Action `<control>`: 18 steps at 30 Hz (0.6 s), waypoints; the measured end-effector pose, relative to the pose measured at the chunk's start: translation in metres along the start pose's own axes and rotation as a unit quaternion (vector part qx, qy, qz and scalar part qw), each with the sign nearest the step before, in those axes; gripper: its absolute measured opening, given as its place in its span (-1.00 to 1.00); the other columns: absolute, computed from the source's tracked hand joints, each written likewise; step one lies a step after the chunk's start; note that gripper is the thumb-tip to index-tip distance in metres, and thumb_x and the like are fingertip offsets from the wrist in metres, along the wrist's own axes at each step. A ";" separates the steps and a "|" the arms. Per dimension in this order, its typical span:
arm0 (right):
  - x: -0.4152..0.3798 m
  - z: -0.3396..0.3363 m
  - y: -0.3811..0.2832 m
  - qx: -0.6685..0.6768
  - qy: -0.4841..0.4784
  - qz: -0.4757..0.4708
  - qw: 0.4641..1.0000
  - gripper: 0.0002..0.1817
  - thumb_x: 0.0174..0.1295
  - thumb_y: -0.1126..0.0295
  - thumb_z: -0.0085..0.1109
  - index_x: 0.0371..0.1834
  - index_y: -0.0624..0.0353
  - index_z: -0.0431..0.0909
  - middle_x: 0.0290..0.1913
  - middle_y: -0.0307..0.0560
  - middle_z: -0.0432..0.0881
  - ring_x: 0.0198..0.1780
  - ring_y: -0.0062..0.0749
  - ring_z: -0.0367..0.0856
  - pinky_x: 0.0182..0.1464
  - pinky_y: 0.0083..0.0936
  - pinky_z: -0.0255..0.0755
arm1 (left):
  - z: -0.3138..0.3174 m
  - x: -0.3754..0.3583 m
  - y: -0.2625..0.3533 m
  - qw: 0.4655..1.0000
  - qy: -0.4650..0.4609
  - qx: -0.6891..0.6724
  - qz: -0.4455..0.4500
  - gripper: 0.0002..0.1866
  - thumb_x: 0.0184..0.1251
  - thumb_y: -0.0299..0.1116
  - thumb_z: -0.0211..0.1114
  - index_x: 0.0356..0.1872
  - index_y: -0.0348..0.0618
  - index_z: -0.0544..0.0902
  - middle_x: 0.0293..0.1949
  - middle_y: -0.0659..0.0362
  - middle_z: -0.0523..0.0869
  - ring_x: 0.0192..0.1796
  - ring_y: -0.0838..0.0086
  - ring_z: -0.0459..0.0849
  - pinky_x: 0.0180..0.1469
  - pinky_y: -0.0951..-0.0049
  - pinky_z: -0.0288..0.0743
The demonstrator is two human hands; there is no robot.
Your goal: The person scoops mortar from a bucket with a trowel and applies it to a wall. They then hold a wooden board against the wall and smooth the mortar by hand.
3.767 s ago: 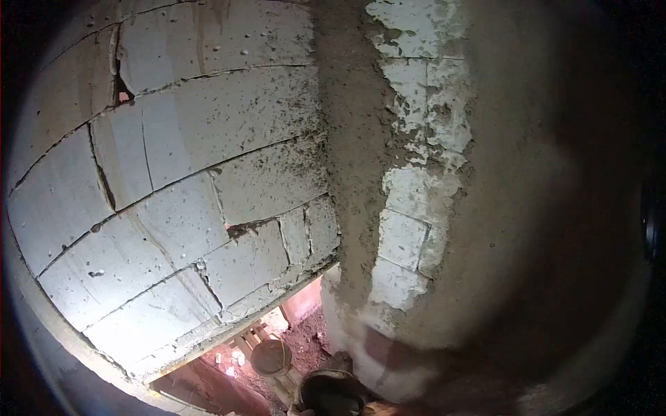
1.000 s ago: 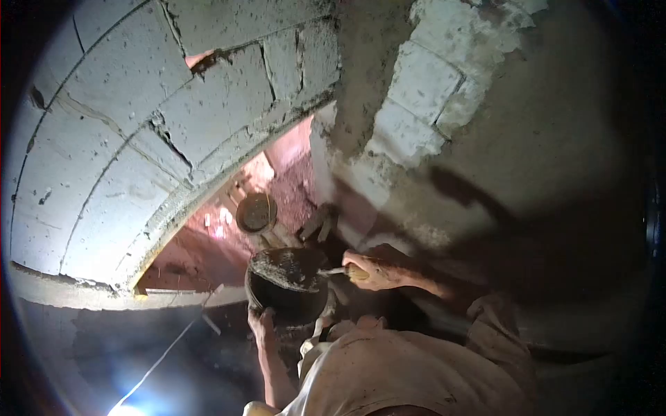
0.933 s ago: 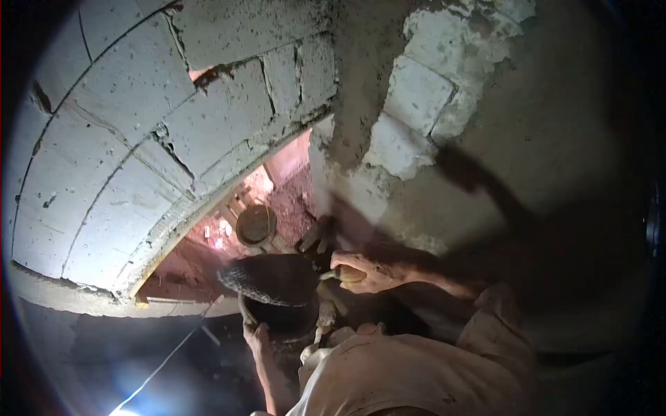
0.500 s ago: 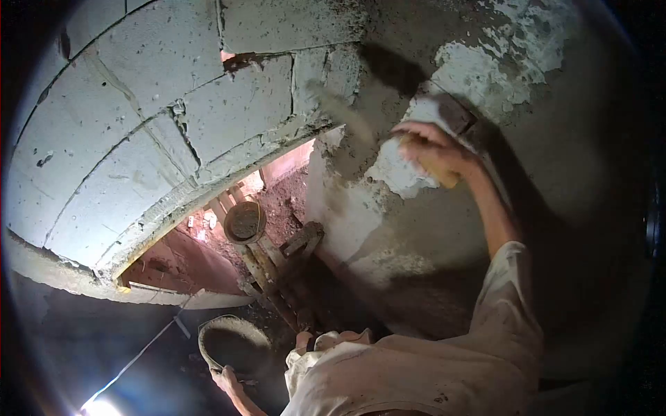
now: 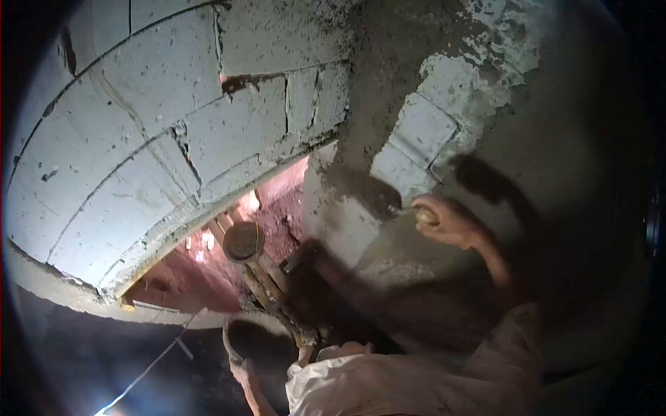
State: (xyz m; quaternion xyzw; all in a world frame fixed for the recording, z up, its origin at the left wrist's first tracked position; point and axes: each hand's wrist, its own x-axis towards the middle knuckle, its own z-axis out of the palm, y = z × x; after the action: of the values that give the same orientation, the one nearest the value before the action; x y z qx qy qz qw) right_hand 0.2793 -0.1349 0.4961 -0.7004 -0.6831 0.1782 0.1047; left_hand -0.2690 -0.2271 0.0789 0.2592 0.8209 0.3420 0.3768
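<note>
At the lower middle, my left hand point(image 5: 242, 371) is closed on the rim of a round, dark container point(image 5: 229, 343). Its inside lies in shadow. To the right, my right hand point(image 5: 444, 220) is wrapped round the handle of a trowel point(image 5: 426, 215), close to the wall. The trowel's blade points left and is hard to make out against the dark wall. Around it, grey mortar point(image 5: 378, 97) covers part of the wall, and pale blocks point(image 5: 424, 128) show through above the hand.
A second bucket point(image 5: 243, 241) holding grey material stands below, beside wooden poles point(image 5: 262, 284). A block wall point(image 5: 166, 90) curves across the upper left, with an opening under its edge. A cable point(image 5: 149, 367) and a bright lamp point(image 5: 104, 412) are at the lower left.
My right hand has moved down from the pale wall patch with the trowel. My left hand and the container have shifted slightly right and upward. The camera's view has tilted a little.
</note>
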 end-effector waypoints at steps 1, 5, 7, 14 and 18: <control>-0.002 0.048 -0.001 0.009 -0.048 -0.018 0.999 -0.53 0.18 0.31 0.24 0.17 0.06 0.42 -0.06 0.07 0.64 -0.07 -0.11 0.67 -0.06 -0.26 0.51 | -0.002 -0.043 0.076 0.998 -0.026 0.018 -0.046 -0.43 -0.10 -0.53 0.17 0.10 -0.28 0.54 -0.20 0.11 0.65 -0.30 0.42 0.57 -0.26 0.42 0.44; -0.010 0.270 0.015 0.239 -0.144 -0.039 0.959 -0.56 0.13 0.31 0.24 0.10 0.01 0.42 -0.16 0.02 0.64 -0.12 -0.03 0.63 -0.11 -0.18 0.47 | 0.021 -0.038 0.121 0.977 -0.112 0.180 0.019 -0.48 0.03 -0.41 0.29 0.12 -0.27 0.55 -0.17 0.19 0.68 -0.18 0.49 0.59 -0.13 0.43 0.46; -0.007 0.289 -0.033 0.100 -0.189 -0.059 0.975 -0.58 0.14 0.42 0.21 0.10 0.03 0.42 0.00 0.02 0.61 -0.05 0.00 0.62 -0.06 -0.15 0.49 | 0.035 -0.039 0.116 0.979 -0.202 -0.026 0.011 -0.46 0.06 -0.55 0.19 0.19 -0.28 0.50 -0.11 0.21 0.66 -0.15 0.49 0.60 -0.09 0.43 0.49; -0.051 0.308 -0.020 0.390 -0.130 -0.028 0.911 -0.50 0.23 0.51 0.23 0.26 0.13 0.39 0.14 0.04 0.53 0.04 -0.21 0.62 0.00 -0.29 0.58 | 0.074 -0.027 0.095 0.959 -0.270 -0.075 -0.039 -0.49 0.09 -0.56 0.22 0.16 -0.15 0.48 -0.16 0.12 0.63 -0.31 0.39 0.63 -0.30 0.41 0.55; -0.108 0.323 0.064 0.361 -0.037 0.178 0.915 -0.51 0.30 0.49 0.17 0.31 0.20 0.35 0.20 -0.01 0.50 0.05 -0.28 0.58 0.07 -0.32 0.51 | 0.099 -0.022 0.062 0.942 -0.269 -0.143 -0.140 -0.55 0.09 -0.58 0.22 0.09 -0.17 0.51 -0.19 0.12 0.63 -0.37 0.36 0.62 -0.36 0.32 0.54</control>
State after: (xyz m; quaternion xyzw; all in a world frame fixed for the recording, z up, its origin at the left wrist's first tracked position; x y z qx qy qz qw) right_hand 0.2110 -0.2768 0.1874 -0.7182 -0.4396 0.4541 0.2911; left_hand -0.1666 -0.1670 0.0876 0.1676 0.6597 0.3174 0.6603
